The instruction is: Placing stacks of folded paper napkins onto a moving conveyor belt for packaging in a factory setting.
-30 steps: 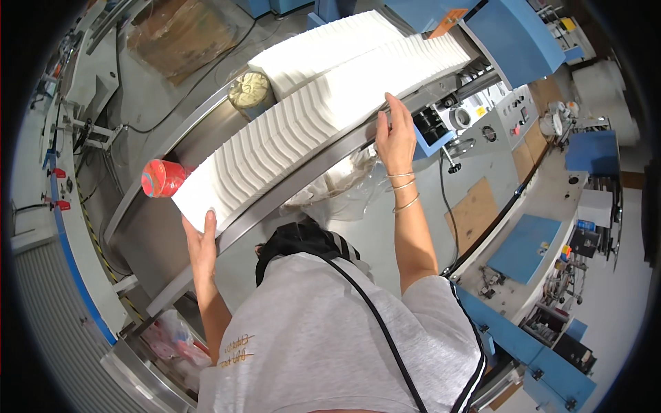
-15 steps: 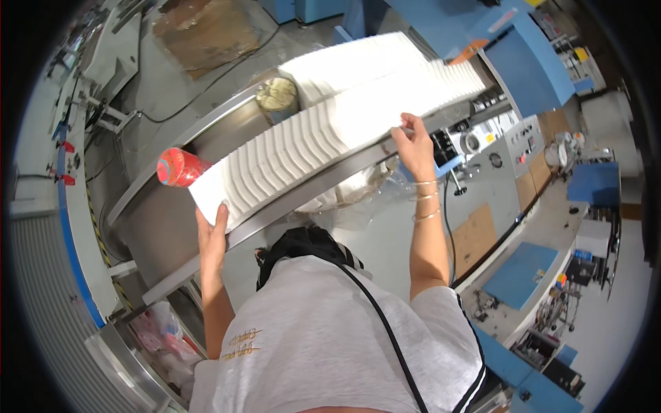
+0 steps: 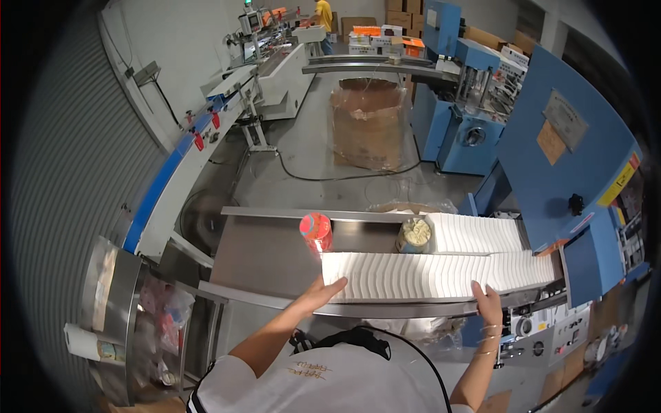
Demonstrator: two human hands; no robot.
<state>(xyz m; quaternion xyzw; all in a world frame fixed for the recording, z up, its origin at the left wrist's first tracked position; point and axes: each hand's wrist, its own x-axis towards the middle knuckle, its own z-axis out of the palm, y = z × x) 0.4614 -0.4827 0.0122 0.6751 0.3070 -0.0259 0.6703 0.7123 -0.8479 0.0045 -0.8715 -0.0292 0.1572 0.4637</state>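
Note:
A long row of white folded sheets (image 3: 413, 277), standing on edge in wavy layers, lies along the near side of a metal trough (image 3: 258, 251). My left hand (image 3: 322, 292) grips its left end, thumb on the near face; the other fingers are mostly hidden. Against the near side, toward the right end, rests my right hand (image 3: 487, 303), fingers apart. Behind the left end stands a red cylinder (image 3: 317, 233) with a patterned top. A second white row (image 3: 475, 234) lies behind, with a jar-like container (image 3: 415, 235) holding something pale at its left end.
A blue machine (image 3: 551, 151) rises at the trough's right end. Beyond the trough are a large brown carton (image 3: 368, 127) wrapped in clear plastic and a black cable on the floor. At left stands a blue-edged conveyor (image 3: 162, 186). A person in yellow (image 3: 323, 17) is far off.
My view has lifted and turned, bringing the room beyond the trough into sight. Both hands stay by the white row, the left at its end. My right thumb and fingers now look farther apart.

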